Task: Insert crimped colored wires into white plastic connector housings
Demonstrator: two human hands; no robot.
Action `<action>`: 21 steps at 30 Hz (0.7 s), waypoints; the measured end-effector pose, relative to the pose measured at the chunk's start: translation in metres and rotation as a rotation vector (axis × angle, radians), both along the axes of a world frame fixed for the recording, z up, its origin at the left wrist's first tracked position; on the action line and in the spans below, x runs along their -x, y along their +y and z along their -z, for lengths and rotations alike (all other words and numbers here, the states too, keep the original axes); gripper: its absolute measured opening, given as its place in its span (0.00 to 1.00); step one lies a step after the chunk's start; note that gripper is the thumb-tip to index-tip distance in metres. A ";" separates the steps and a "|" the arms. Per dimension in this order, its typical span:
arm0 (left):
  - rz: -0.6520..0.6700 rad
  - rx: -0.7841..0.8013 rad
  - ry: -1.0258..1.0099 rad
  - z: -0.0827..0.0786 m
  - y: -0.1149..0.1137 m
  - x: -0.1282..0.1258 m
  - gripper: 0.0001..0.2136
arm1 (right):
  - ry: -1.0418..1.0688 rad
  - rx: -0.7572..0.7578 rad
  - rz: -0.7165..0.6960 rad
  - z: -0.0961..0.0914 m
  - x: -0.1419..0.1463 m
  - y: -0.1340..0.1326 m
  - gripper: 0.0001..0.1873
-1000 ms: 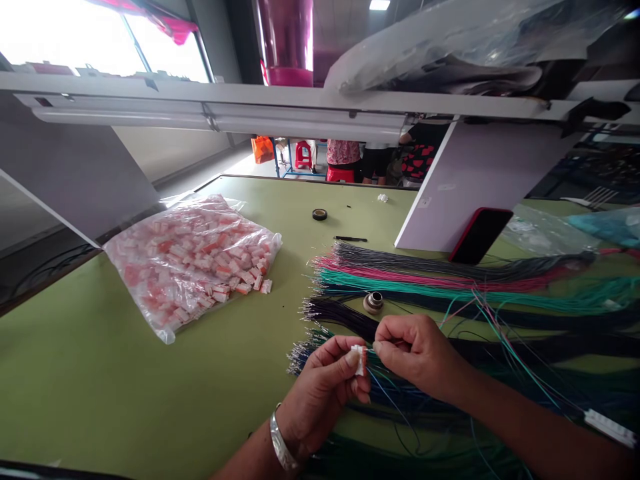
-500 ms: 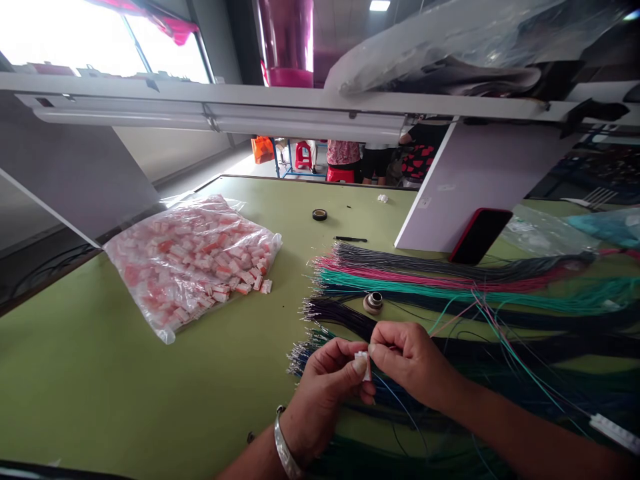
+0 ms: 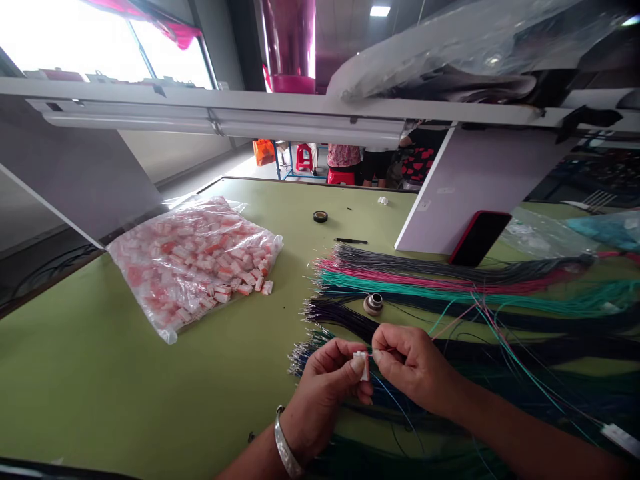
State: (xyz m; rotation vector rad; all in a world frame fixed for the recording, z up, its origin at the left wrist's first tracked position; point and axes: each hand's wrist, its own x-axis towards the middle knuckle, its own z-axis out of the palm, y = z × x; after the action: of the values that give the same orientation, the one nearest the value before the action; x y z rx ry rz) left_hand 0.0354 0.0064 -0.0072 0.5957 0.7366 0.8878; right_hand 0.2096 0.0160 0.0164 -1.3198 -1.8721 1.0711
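Note:
Between its thumb and fingers, my left hand (image 3: 323,380) grips a small white-and-orange connector housing (image 3: 364,375). A silver bracelet (image 3: 284,440) circles that wrist. Just right of the housing, my right hand (image 3: 413,367) is closed in a pinch on a thin pinkish wire (image 3: 371,355); its end at the housing is too small to make out. A blue wire (image 3: 397,398) trails below the hands. Beneath and beyond them lie bundles of wires, among them a dark purple bundle (image 3: 345,315) and a green one (image 3: 380,287), with metal terminals at their left ends.
On the green table (image 3: 125,393), a clear bag (image 3: 195,260) of connector housings lies left. Black tape (image 3: 321,217), a black pen-like tool (image 3: 351,241) and a metal ring-shaped piece (image 3: 373,303) lie ahead. A phone (image 3: 480,238) leans on the shelf's upright panel (image 3: 435,193). People are beyond.
My right hand has shifted slightly right, away from the housing, so a short stretch of wire shows between them. The left hand keeps its grip. The whole view has shifted slightly.

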 end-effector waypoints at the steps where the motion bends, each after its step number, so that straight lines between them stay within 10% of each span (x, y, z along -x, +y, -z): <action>1: 0.002 -0.007 0.011 0.000 0.000 0.000 0.11 | 0.009 0.007 0.007 0.002 0.000 0.000 0.10; 21: -0.037 -0.027 0.101 -0.002 0.002 0.002 0.13 | 0.002 0.035 0.042 0.005 0.001 -0.003 0.08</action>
State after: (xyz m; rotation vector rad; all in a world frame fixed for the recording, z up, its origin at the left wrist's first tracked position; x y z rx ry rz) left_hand 0.0331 0.0088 -0.0057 0.6564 0.8297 0.9077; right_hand 0.2084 0.0132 0.0110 -1.3715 -1.8234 1.0880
